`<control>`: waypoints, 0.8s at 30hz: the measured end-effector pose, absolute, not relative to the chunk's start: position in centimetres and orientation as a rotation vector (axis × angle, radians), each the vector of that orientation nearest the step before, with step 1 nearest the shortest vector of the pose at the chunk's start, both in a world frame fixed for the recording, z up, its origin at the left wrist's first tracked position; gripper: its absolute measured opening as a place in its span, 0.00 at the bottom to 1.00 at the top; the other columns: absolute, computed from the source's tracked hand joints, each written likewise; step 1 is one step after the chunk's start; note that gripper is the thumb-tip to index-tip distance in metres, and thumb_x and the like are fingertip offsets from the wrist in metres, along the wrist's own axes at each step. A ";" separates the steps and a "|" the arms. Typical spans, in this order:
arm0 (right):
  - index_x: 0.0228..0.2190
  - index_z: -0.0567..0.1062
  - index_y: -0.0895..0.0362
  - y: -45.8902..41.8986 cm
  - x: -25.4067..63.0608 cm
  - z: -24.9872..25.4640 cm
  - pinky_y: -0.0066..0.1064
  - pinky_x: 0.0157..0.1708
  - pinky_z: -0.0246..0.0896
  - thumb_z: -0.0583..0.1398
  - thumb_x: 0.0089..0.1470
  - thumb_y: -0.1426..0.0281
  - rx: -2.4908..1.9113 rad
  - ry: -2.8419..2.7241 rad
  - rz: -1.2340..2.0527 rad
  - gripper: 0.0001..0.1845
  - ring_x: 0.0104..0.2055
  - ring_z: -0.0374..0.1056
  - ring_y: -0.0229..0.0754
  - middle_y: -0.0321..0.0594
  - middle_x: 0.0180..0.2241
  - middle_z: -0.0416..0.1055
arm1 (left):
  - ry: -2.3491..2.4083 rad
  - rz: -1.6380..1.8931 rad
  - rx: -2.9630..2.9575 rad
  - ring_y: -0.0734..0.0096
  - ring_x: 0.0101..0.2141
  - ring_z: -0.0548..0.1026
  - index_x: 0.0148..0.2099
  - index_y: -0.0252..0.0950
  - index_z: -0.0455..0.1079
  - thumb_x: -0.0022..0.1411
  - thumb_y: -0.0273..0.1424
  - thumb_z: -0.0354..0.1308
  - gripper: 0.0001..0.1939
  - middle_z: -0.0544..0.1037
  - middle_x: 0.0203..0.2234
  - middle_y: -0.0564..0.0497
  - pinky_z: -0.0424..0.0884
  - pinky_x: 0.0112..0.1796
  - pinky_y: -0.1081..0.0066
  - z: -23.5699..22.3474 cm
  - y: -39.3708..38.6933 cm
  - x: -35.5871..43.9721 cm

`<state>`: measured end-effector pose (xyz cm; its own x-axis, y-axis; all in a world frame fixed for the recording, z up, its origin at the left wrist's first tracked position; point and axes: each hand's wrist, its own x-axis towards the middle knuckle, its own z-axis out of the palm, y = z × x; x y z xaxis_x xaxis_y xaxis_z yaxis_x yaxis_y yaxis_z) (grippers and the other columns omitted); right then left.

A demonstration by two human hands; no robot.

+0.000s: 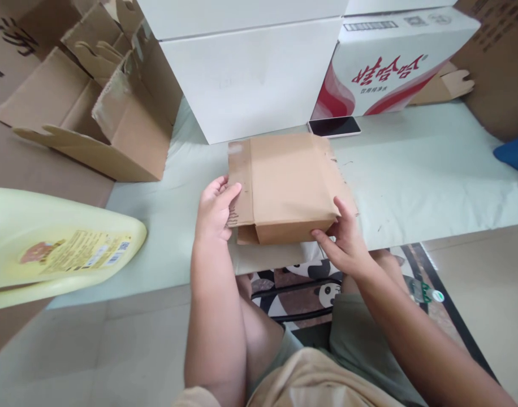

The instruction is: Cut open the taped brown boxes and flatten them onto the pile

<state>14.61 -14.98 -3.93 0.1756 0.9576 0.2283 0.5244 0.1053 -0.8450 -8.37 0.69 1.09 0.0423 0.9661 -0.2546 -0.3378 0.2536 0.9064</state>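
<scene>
A small brown cardboard box (pixel 290 181) lies on a pale sheet (pixel 411 181) spread on the floor in front of me. My left hand (pixel 214 209) grips the box's left flap, thumb on top and fingers curled round the edge. At the near right corner my right hand (pixel 344 237) pinches the box, thumb on its top and fingers against its front face. The box's left end looks open, with a flap sticking out.
A big white box (pixel 250 79) and a white carton with red lettering (pixel 390 62) stand behind, a dark phone (pixel 334 126) in front of them. Torn brown cartons (pixel 102 107) sit at the left. A pale yellow jug (pixel 51 243) lies near left. A blue object (pixel 516 154) shows at the right edge.
</scene>
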 end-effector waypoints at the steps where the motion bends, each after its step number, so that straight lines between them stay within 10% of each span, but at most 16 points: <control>1: 0.73 0.48 0.48 -15.1 14.7 -4.1 0.43 0.39 0.77 0.59 0.65 0.58 -1.544 -1.464 0.628 0.42 0.38 0.73 0.46 0.50 0.53 0.71 | 1.077 1.185 0.772 0.66 0.31 0.82 0.41 0.35 0.76 0.46 0.30 0.74 0.18 0.84 0.32 0.49 0.78 0.33 0.70 1.0 0.7 -8.5; 6: 0.72 0.52 0.47 -16.0 15.5 -4.8 0.47 0.57 0.71 0.62 0.61 0.55 -1.604 -1.478 0.611 0.44 0.60 0.69 0.53 0.52 0.67 0.62 | 1.135 1.201 0.750 0.60 0.35 0.84 0.41 0.36 0.76 0.48 0.33 0.74 0.18 0.84 0.32 0.48 0.80 0.38 0.65 0.8 0.3 -9.3; 12: 0.71 0.53 0.49 -16.0 16.3 -4.5 0.43 0.42 0.74 0.64 0.57 0.58 -1.775 -1.358 0.498 0.46 0.41 0.72 0.47 0.48 0.51 0.74 | 0.981 1.126 0.734 0.48 0.50 0.83 0.37 0.37 0.76 0.54 0.44 0.70 0.17 0.84 0.34 0.43 0.81 0.49 0.56 1.1 -1.2 -9.7; 24: 0.59 0.69 0.51 -15.9 15.0 -3.6 0.46 0.47 0.76 0.64 0.58 0.59 -1.665 -1.080 0.524 0.29 0.51 0.76 0.51 0.48 0.48 0.75 | 0.900 1.010 0.839 0.49 0.66 0.70 0.46 0.41 0.79 0.60 0.58 0.64 0.27 0.82 0.50 0.39 0.71 0.62 0.54 -0.9 -1.8 -9.8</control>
<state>14.97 -15.95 -3.61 0.4995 0.8509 0.1629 0.3979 -0.0583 -0.9156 -9.78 -1.84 -0.86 0.2630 0.9385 -0.2237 -0.3298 0.3054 0.8933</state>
